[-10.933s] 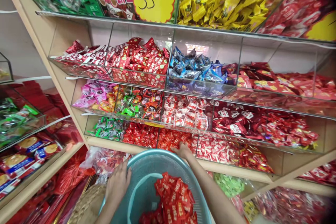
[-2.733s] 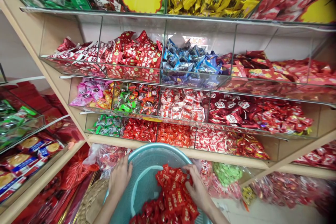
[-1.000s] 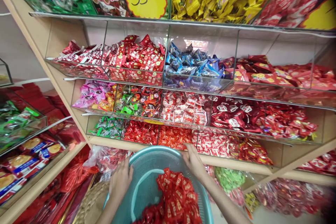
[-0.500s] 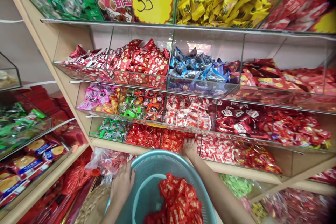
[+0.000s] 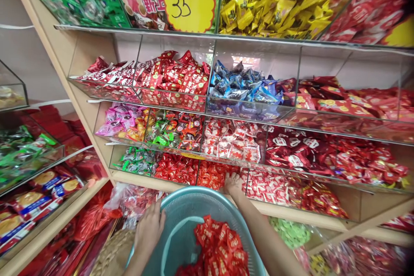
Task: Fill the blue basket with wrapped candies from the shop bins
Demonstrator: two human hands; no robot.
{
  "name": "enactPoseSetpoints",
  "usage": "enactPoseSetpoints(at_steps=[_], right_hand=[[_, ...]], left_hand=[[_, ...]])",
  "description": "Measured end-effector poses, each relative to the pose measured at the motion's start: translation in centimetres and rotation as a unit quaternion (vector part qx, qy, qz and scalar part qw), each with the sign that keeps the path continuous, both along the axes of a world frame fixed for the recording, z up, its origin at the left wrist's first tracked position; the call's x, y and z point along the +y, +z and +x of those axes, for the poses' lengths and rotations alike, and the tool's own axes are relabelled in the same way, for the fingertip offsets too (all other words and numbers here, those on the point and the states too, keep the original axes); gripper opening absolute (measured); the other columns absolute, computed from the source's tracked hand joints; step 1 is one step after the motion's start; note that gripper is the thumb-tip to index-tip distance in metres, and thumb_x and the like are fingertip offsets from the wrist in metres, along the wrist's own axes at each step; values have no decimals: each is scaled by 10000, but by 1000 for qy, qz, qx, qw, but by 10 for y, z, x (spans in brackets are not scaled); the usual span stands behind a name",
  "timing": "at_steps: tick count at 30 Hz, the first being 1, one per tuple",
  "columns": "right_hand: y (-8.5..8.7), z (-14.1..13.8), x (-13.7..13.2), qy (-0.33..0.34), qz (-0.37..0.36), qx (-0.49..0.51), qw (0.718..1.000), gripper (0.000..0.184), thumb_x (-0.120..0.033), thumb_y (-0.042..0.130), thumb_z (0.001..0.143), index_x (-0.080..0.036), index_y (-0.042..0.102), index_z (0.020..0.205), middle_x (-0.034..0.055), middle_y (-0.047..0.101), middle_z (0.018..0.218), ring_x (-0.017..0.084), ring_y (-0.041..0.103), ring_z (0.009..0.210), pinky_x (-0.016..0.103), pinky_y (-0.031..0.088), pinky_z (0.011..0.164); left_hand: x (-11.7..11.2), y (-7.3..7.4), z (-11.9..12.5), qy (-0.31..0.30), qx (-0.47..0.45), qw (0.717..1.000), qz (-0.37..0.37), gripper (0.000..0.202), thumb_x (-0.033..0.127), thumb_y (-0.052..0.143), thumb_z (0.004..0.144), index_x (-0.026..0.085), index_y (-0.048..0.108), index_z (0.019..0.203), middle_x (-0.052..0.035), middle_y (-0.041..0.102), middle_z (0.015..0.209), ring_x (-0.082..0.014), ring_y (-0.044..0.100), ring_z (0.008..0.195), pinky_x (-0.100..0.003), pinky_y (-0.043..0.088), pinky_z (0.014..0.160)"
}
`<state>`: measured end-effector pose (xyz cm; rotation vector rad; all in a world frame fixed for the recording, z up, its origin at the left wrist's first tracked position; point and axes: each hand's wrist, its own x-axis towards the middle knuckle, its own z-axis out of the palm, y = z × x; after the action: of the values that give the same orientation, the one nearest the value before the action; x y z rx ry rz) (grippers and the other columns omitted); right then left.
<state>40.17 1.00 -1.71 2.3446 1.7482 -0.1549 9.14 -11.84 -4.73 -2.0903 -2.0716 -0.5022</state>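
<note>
A teal plastic basket (image 5: 194, 192) sits low in the middle, against the front of the shelf, with a heap of red wrapped candies (image 5: 221, 243) inside. My left hand (image 5: 150, 224) grips its left rim, fingers over the edge and the thumb out of sight. Beyond the basket, my right hand (image 5: 233, 184) reaches into a bottom-row bin of red-wrapped candies (image 5: 210, 174). Its fingers look slightly apart on the candies at the bin's right side; the fingertips are too small to make out fully.
Clear dividers and front panels (image 5: 246, 110) separate the candy bins. White-and-red candies (image 5: 268, 185) lie right of my right hand. A yellow price sign (image 5: 189, 4) hangs above. Bagged goods (image 5: 136, 198) and a woven basket (image 5: 113, 252) stand at lower left.
The view has tilted slightly, so the upper shelves sit a little lower in it. Both hands stay in nearly the same places, at the rim and in the bin.
</note>
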Motion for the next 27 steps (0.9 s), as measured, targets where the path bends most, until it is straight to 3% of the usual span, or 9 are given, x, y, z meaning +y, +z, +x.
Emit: enactPoseSetpoints(at_steps=[27], right_hand=[[3, 8, -2, 12, -23, 90, 996, 986, -543, 684, 523, -71, 344, 1320, 234, 468, 1278, 337, 425, 1187, 443, 279, 984]], left_hand=[[-1, 5, 2, 8, 4, 1000, -19, 422, 317, 285, 883, 135, 488, 1205, -110, 632, 1073, -205, 599, 945, -314, 463, 786]])
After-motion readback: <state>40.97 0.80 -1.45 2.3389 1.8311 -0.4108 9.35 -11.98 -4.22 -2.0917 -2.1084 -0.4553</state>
